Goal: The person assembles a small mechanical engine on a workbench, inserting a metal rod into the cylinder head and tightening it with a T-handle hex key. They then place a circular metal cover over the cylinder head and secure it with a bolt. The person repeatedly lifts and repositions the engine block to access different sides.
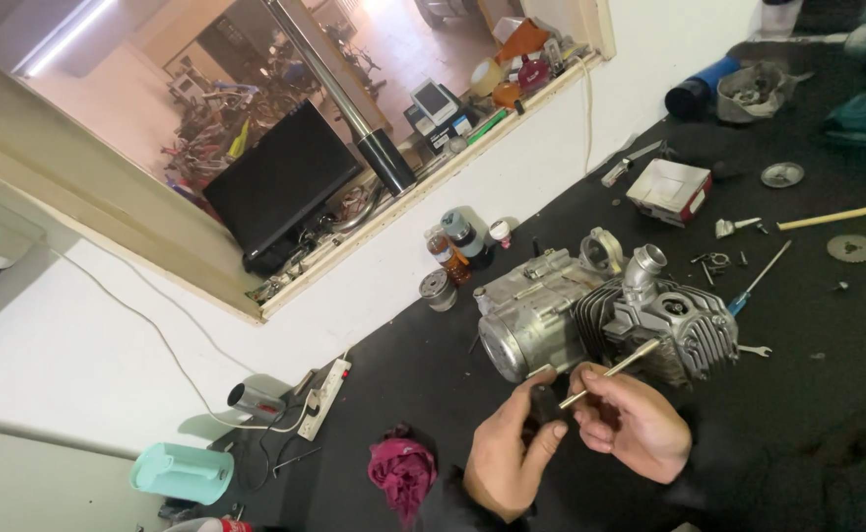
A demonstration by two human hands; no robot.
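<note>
Far left, near edge: teal tub [182,471], power strip [324,397] by wall, handy for plug-in tools. Magenta rag [402,473] crumpled near hands, within wiping reach.

Left hand [505,457] curled shut round small dark handle-like piece [547,403], thumb up beside it. Right hand [631,421] pinches thin metal rod [610,372] between fingertips, rod tip angled up toward engine [600,313], as if mating the two parts.

Engine just beyond hands, centre of black mat [807,325], work kept close. Right, farther off: screwdriver [758,280], small box [669,191].
</note>
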